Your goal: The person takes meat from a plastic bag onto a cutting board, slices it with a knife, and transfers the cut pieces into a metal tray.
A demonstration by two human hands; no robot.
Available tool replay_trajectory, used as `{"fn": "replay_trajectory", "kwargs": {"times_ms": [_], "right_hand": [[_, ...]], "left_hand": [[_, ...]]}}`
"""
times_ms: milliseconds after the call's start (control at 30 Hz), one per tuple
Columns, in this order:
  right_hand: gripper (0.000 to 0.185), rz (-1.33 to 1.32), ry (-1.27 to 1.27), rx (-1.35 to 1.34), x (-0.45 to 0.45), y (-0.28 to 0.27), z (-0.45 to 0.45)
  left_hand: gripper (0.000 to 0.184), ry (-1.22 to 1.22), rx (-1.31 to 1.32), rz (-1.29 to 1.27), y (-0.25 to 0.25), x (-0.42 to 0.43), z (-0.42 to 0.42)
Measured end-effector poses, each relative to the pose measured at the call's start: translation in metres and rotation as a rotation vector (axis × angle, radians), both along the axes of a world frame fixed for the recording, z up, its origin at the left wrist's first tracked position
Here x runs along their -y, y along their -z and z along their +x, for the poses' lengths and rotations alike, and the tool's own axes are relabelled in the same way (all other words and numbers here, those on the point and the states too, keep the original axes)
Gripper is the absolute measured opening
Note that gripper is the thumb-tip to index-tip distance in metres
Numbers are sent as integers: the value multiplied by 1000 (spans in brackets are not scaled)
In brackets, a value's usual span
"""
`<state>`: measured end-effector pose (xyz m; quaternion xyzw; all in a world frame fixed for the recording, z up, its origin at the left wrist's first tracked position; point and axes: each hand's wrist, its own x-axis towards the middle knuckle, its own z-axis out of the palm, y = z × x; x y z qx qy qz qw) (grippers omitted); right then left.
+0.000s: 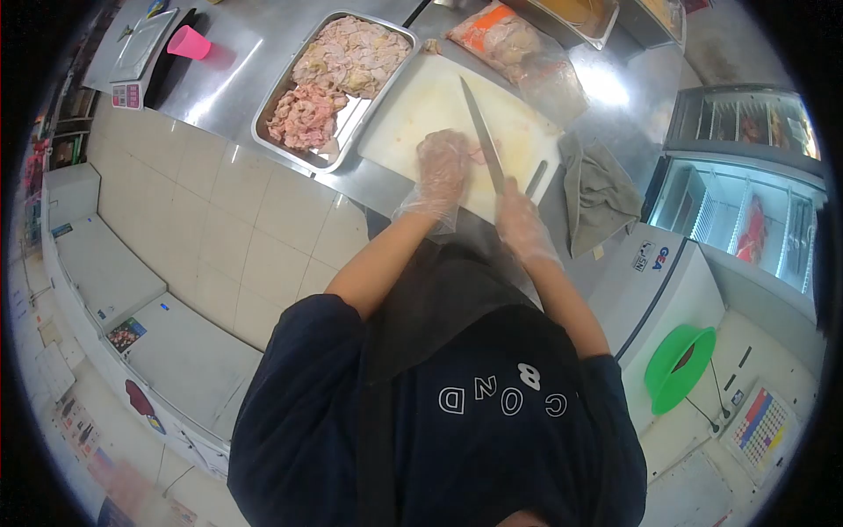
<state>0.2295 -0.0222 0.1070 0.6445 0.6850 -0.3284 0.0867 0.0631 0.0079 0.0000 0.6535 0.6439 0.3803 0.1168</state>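
Observation:
My right hand [524, 224], in a clear plastic glove, is wrapped round the handle of a long kitchen knife [480, 127]. The blade slants up and left over a white cutting board [399, 114]. My left hand [442, 167], also gloved, rests on the board left of the blade with its fingers curled down. A small pink piece of raw meat [477, 155] shows between its fingertips and the knife; the rest is hidden under the hand. Left of the board stands a metal tray [353, 132] with pale cut meat [347, 53] and a pinker heap [305, 117].
A plastic bag of raw meat [509, 44] lies behind the board. On the board's right edge is a dark-handled utensil [536, 178], beside a grey cloth [597, 189]. A pink cup [189, 42] and a scale [127, 95] stand far left. An open lit fridge [738, 215] is at right.

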Motion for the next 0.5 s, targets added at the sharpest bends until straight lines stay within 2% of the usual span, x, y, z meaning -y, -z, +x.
{"fn": "replay_trajectory", "kwargs": {"times_ms": [100, 233, 500], "right_hand": [[27, 12, 1, -1, 27, -10, 12], [31, -9, -27, -21, 32, -35, 2], [29, 5, -58, 51, 22, -5, -23]], "left_hand": [[9, -104, 11, 118, -1, 5, -12], [11, -105, -25, -24, -15, 9, -7], [12, -73, -62, -136, -6, 4, 8]]}}
